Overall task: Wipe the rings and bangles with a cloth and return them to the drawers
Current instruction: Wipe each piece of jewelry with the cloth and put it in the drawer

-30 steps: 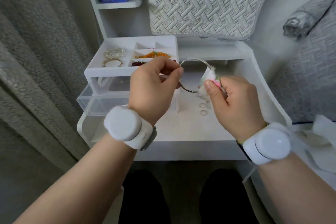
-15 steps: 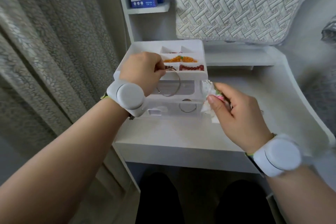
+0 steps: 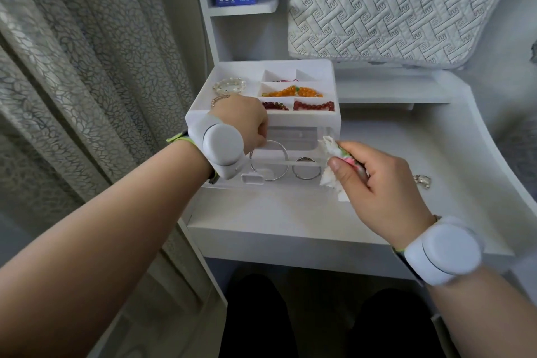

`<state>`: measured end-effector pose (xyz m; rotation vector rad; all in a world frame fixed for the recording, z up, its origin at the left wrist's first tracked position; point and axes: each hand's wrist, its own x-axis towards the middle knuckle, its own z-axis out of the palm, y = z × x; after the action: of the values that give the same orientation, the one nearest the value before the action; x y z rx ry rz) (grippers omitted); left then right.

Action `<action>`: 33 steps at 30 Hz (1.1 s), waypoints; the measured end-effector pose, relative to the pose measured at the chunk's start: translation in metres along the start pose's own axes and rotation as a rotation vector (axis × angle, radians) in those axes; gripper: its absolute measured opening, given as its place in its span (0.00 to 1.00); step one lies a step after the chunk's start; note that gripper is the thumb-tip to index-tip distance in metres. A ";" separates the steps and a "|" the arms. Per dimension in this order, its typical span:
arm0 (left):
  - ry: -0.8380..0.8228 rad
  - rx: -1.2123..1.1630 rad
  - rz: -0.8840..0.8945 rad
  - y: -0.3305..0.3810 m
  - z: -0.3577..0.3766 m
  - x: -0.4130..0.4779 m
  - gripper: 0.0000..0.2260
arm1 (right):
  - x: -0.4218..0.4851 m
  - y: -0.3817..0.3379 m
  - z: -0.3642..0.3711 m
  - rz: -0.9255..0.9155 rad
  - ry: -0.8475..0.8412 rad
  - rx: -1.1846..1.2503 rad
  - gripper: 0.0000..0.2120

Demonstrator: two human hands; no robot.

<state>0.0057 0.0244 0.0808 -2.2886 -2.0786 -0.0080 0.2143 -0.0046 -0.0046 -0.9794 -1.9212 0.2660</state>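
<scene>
Two bangles meet at the open drawer (image 3: 252, 179) of the jewelry box (image 3: 308, 118). The small bangle (image 3: 306, 177) lies flat inside. At its nine o'clock the big bangle (image 3: 268, 179) hangs upright from the left hand (image 3: 244, 122), whose curled fingers seem to pinch its top, though the knuckles hide the contact. Held so, it can drop in beside the other. The right hand (image 3: 377, 183) keeps the cloth (image 3: 329, 148) bunched in curled fingers, probably ready for the rings (image 3: 422, 180) on the surface (image 3: 276, 212) at its three o'clock.

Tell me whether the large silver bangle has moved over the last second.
Yes. The large silver bangle went left, from beside the white jewellery organiser's right corner to its open clear drawer.
</scene>
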 end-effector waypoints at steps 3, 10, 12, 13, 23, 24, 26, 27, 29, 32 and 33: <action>-0.044 0.040 0.019 0.000 0.004 0.002 0.04 | 0.000 -0.001 0.000 0.015 -0.001 0.018 0.12; -0.101 -0.106 -0.019 -0.003 0.004 -0.001 0.05 | 0.000 -0.002 0.000 0.028 -0.021 0.017 0.11; -0.077 -0.154 -0.016 -0.001 0.002 -0.004 0.06 | -0.001 -0.003 -0.001 0.029 -0.029 0.035 0.12; -0.044 -0.177 -0.006 0.001 0.000 -0.006 0.06 | -0.001 -0.003 -0.001 0.030 -0.031 0.045 0.12; 0.482 -0.476 0.217 0.070 0.017 -0.026 0.09 | -0.010 0.017 -0.038 0.155 0.181 0.040 0.09; 0.499 -0.495 0.254 0.080 0.020 -0.029 0.09 | -0.012 0.022 -0.046 0.170 0.209 0.026 0.09; 0.531 -0.531 0.327 0.100 0.026 -0.034 0.09 | -0.017 0.032 -0.062 0.197 0.255 -0.010 0.10; 0.542 -0.545 0.358 0.110 0.030 -0.036 0.09 | -0.021 0.037 -0.070 0.205 0.264 -0.025 0.10; 0.533 -0.549 0.393 0.125 0.039 -0.038 0.09 | -0.027 0.045 -0.077 0.227 0.275 -0.043 0.09; 0.427 -0.575 0.405 0.148 0.058 -0.034 0.10 | -0.042 0.062 -0.086 0.293 0.282 -0.095 0.11; 0.384 -0.574 0.393 0.154 0.065 -0.032 0.10 | -0.047 0.067 -0.086 0.318 0.283 -0.115 0.12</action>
<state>0.1538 -0.0191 0.0092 -2.6675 -1.5419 -1.0570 0.3317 -0.0123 -0.0245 -1.3264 -1.5348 0.1882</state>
